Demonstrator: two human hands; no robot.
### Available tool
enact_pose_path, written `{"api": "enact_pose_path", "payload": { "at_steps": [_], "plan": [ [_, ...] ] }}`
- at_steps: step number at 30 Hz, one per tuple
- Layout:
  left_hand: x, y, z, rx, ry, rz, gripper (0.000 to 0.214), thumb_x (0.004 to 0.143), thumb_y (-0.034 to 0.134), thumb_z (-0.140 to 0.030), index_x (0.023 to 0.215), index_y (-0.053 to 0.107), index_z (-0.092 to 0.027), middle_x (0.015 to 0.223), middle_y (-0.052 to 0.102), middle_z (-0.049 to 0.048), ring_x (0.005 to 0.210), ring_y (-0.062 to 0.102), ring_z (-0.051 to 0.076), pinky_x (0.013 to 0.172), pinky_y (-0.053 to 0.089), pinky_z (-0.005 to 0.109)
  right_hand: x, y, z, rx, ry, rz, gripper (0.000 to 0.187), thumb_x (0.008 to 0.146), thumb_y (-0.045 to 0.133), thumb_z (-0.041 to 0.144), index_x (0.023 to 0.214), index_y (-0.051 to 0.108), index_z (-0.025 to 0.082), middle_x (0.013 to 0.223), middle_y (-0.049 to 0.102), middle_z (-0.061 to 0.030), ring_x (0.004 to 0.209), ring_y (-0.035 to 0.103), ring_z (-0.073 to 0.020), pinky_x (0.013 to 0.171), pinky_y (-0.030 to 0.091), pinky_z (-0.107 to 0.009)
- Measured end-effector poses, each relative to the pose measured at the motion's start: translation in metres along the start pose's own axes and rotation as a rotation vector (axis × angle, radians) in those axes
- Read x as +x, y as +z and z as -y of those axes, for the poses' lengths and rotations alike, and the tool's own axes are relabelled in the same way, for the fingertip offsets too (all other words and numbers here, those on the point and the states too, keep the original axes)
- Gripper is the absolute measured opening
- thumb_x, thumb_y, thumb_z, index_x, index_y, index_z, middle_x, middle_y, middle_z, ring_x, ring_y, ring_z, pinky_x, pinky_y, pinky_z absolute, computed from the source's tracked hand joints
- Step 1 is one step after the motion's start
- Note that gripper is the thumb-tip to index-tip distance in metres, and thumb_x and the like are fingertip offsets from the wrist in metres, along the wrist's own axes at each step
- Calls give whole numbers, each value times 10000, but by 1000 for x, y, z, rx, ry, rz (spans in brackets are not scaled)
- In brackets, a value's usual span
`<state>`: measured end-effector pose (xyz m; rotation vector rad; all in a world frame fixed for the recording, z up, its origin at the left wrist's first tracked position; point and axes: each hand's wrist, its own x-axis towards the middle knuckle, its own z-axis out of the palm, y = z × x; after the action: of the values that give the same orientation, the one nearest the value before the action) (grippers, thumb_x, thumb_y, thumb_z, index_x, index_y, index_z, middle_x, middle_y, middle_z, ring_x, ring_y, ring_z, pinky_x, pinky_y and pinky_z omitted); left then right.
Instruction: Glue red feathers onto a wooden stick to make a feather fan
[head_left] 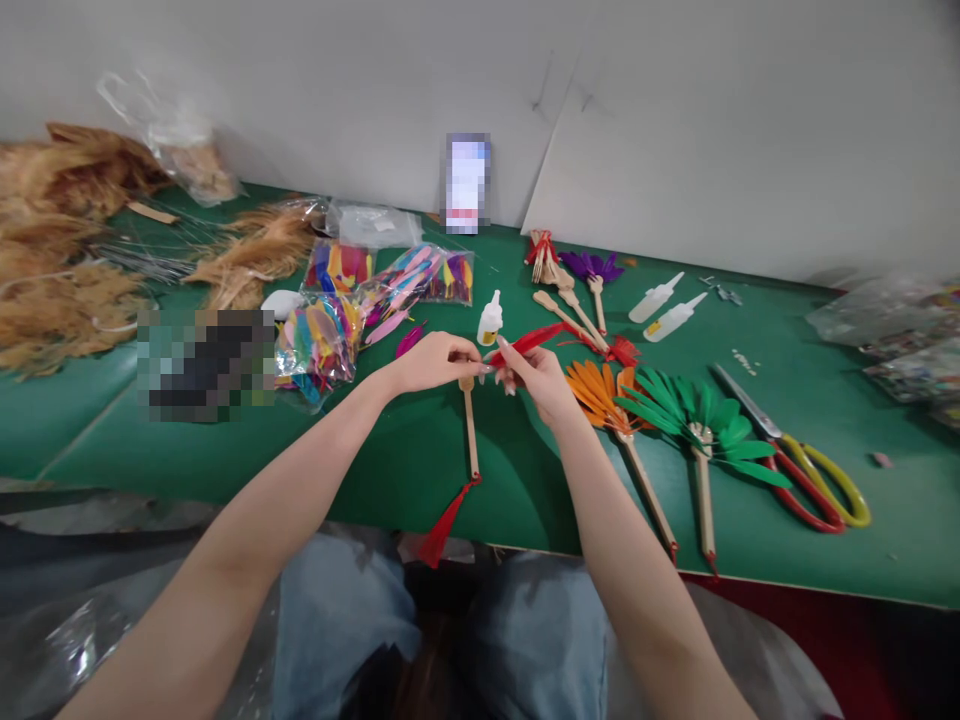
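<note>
My left hand (435, 362) pinches the top of a wooden fan handle (470, 430), which hangs down toward me with a red tassel (442, 528) at its end. My right hand (534, 378) is closed on a red feather (534, 342) whose tip meets the handle's top. Both hands hover over the green table (390, 470) near its front edge. A small white glue bottle (490, 318) stands just behind my hands.
To the right lie an orange feather fan (600, 392), a green feather fan (697, 420) and red-and-yellow scissors (802, 470). Two glue bottles (664, 308), a purple fan (592, 268) and spare handles lie farther back. Bags of coloured feathers (330, 340) and tan feather piles (60, 290) fill the left.
</note>
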<state>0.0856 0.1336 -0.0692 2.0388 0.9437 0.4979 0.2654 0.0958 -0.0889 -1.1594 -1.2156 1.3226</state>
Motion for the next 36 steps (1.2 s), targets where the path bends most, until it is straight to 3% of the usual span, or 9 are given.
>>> {"api": "enact_pose_path", "payload": {
  "at_steps": [5, 12, 18, 22, 32, 36],
  "plan": [
    [-1, -3, -6, 30, -53, 11, 241, 778, 576, -361, 751, 684, -147, 700, 655, 20, 621, 534, 111, 585, 380, 226, 0, 0, -3, -207, -130, -111, 430, 758, 607, 559, 595, 588, 162, 469, 578, 8, 345, 443, -72, 364, 342, -209],
    [-2, -3, -4, 10, -42, 36, 316, 812, 550, -428, 779, 695, -149, 717, 654, 28, 604, 511, 104, 564, 353, 227, 1, -6, -3, -294, -155, -101, 489, 785, 563, 582, 505, 484, 188, 373, 469, 40, 320, 413, -80, 371, 329, -222],
    [0, -8, 3, 43, -60, -248, 397, 890, 444, -438, 817, 698, -142, 560, 520, -9, 500, 374, 80, 520, 269, 238, 5, -17, -9, -333, -35, -14, 506, 763, 574, 604, 506, 533, 169, 388, 494, 27, 313, 400, -66, 360, 318, -213],
    [1, -9, 5, 37, -90, -323, 391, 892, 447, -434, 787, 688, -144, 490, 436, -30, 478, 359, 84, 518, 263, 240, 9, -20, -14, -340, 33, -42, 519, 729, 601, 615, 481, 532, 164, 401, 511, 16, 303, 382, -55, 354, 317, -213],
    [2, -7, 7, 22, -102, -283, 356, 872, 477, -422, 812, 687, -141, 622, 580, 16, 510, 417, 85, 521, 290, 243, 8, -17, -10, -158, 29, -44, 457, 680, 674, 582, 538, 570, 161, 424, 510, 26, 328, 390, -54, 330, 277, -208],
    [-2, -7, -1, -37, -86, -110, 358, 866, 480, -429, 879, 703, -148, 581, 549, 0, 487, 396, 78, 489, 272, 233, 6, -16, -5, -4, 4, -18, 376, 666, 714, 530, 640, 623, 166, 457, 519, 44, 348, 389, -52, 339, 274, -208]
  ]
}}
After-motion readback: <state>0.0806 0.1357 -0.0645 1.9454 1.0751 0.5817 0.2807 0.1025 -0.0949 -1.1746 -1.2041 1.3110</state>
